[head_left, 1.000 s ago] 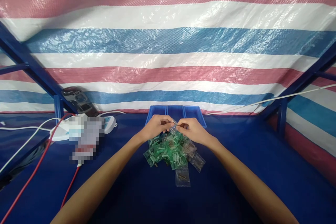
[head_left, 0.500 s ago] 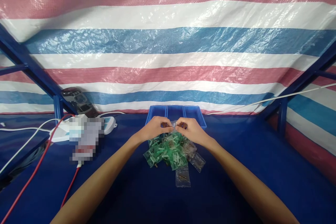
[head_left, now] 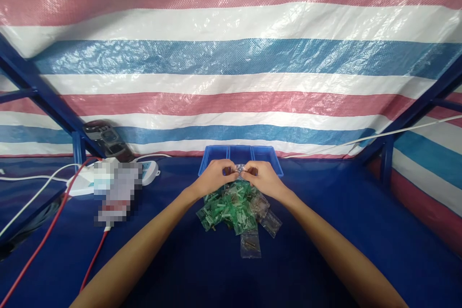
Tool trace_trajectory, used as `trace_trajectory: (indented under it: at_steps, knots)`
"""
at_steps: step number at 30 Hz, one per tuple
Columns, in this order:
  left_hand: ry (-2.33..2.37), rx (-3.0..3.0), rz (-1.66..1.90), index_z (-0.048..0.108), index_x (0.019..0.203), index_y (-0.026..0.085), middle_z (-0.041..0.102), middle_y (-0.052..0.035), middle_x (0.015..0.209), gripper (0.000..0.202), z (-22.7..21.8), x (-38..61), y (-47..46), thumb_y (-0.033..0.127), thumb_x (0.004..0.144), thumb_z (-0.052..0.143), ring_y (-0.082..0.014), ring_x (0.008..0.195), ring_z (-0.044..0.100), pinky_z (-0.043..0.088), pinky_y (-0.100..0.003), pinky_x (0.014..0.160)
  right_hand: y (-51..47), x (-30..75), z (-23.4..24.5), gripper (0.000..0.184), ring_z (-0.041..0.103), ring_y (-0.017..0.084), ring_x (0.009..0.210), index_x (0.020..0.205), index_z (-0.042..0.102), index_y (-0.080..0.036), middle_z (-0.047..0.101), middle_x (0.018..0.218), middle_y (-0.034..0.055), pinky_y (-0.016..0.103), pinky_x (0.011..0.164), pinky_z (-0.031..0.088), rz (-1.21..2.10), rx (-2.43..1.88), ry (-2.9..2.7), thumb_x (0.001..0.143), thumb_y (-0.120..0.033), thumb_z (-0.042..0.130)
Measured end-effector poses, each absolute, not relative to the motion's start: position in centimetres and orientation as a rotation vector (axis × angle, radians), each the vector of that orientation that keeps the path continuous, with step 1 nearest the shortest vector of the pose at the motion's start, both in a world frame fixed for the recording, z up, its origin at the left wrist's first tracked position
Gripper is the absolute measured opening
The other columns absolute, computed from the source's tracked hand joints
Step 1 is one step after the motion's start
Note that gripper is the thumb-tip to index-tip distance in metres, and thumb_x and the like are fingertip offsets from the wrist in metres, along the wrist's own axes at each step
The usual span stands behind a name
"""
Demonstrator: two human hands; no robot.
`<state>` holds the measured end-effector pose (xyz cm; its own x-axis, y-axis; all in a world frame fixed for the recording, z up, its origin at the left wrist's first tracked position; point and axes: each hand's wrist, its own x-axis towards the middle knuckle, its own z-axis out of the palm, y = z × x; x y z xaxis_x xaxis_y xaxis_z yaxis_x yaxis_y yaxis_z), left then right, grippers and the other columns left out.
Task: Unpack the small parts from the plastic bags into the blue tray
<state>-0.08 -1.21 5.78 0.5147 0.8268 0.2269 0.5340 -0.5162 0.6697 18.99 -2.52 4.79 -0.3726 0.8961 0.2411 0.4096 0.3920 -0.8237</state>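
My left hand (head_left: 217,174) and my right hand (head_left: 264,176) meet above a heap of small packets, thumbs and fingers pinched on a small clear plastic bag (head_left: 240,168) stretched between them. What the bag contains is too small to make out. Just below lie several green-tinted bags (head_left: 231,209) with pale pieces inside. Clear bags (head_left: 270,223) with brownish contents lie at the heap's right side. One clear bag (head_left: 250,244) holding thin brass-coloured pieces lies nearest to me. Behind my hands stands a blue divided tray (head_left: 240,153), partly hidden by them.
On the left are a white power strip (head_left: 81,186), a blurred-out device (head_left: 121,192), red cable (head_left: 54,224) and a dark object (head_left: 108,139). Blue frame posts (head_left: 387,163) stand at both sides. A striped plastic sheet (head_left: 231,57) hangs behind the blue table surface (head_left: 339,192).
Both hands stay at nearly the same spot. The clear bag between the fingertips now looks flatter and wider across. The heap and tray have not moved.
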Motion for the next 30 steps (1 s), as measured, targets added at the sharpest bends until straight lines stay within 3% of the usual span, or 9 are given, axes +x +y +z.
trace_trajectory:
  at_steps: [9, 19, 30]
  knots:
    - [1.165, 2.224, 0.796, 0.063, 0.076, 0.015, 0.060, 0.0004, 0.065, 0.026, 5.7, 0.4, -1.6, 0.036, 0.087, 0.053, -0.0106, 0.057, 0.049, 0.037, -0.021, 0.055, -2.5, 18.9, 4.7, 0.024, 0.056, 0.014, 0.049, 0.060, 0.055, -0.019, 0.057, 0.053, 0.0004, 0.023, 0.047, 0.039, 0.696, -1.227, -1.945, 0.082, -0.027, 0.056]
    - [1.113, 2.203, 0.809, 0.066, 0.083, 0.015, 0.064, -0.0009, 0.069, 0.022, 6.3, 0.1, -1.7, 0.032, 0.089, 0.053, -0.0115, 0.057, 0.055, 0.040, -0.021, 0.057, -2.9, 19.2, 5.6, 0.019, 0.057, 0.012, 0.050, 0.067, 0.058, -0.018, 0.061, 0.060, -0.0002, 0.023, 0.051, 0.042, 0.847, -1.118, -1.986, 0.085, -0.022, 0.052]
    - [1.080, 2.216, 0.794, 0.065, 0.073, 0.014, 0.063, 0.0000, 0.064, 0.020, 6.8, 0.0, -1.9, 0.026, 0.086, 0.055, -0.0104, 0.056, 0.055, 0.040, -0.019, 0.056, -2.8, 19.5, 5.5, 0.018, 0.057, 0.011, 0.047, 0.069, 0.057, -0.017, 0.061, 0.062, -0.0004, 0.022, 0.048, 0.042, 0.917, -1.072, -1.978, 0.085, -0.020, 0.051]
